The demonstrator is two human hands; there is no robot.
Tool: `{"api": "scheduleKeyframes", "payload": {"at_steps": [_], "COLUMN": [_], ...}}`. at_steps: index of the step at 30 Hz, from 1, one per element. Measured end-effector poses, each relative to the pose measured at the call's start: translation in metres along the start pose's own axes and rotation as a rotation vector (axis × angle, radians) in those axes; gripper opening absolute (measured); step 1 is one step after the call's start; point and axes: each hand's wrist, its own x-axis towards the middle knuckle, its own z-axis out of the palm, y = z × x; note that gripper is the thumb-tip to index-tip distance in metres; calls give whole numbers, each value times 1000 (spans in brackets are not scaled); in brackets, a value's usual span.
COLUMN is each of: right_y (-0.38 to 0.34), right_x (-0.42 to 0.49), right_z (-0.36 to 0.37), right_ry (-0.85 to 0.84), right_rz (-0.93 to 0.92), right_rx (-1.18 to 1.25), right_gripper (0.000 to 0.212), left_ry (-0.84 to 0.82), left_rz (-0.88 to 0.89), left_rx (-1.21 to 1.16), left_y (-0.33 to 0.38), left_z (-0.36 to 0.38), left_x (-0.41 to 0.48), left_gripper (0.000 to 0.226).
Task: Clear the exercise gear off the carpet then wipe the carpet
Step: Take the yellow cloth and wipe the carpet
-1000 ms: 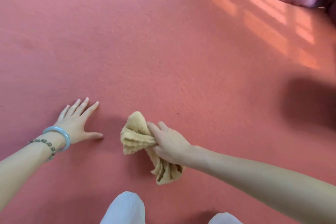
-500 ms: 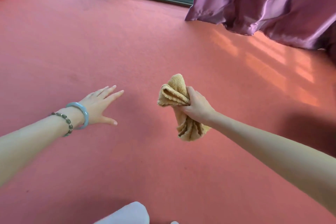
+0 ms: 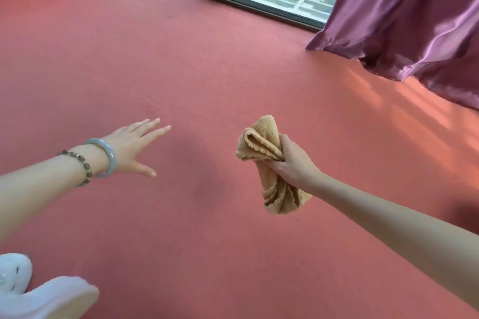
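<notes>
Right hand is clenching bunched cloth above carpet; left hand is spreading released fingers beside cloth. Risk: wadded cloth wiping unevenly, skipping patches.

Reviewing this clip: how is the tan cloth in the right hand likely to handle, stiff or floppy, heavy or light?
Probably floppy: the cloth bunches in folds above the right hand and droops below it. Likely light, since one hand grips it clear of the carpet. Its fuzzy surface would probably drag rather than slide.
</notes>
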Motion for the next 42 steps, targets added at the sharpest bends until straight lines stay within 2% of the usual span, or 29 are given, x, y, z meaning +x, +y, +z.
{"api": "scheduleKeyframes", "payload": {"at_steps": [9,12,18,23,29,32,36,39,42], "right_y": [-46,-73,-120,-155,-178,-168,-131,-97,-69], "right_x": [58,75,98,107,109,100,65,29,6], "right_z": [89,108,133,139,158,173,181,173,163], "right_ry": [42,104,164,256,290,233,176,121,144], "right_rz": [150,194,241,276,310,318,351,490,702], "right_rx": [-61,-58,-56,-54,-5,-26,-90,-303,-479], "right_gripper": [40,47,51,56,57,60,50,52,51], "left_ry": [3,5,-4,17,-39,-6,-26,-39,-27], "left_rz": [259,337,474,570,742,740,656,581,561], "left_rx": [51,81,116,76,248,239,279,272,180], "left_y": [-110,-150,-207,-231,-249,-255,-259,-264,-266], "left_z": [80,92,86,80,78,85,108,119,128], "left_x": [56,73,117,141,128,126,125,116,102], "left_gripper": [112,112,103,106,103,102,104,103,108]}}
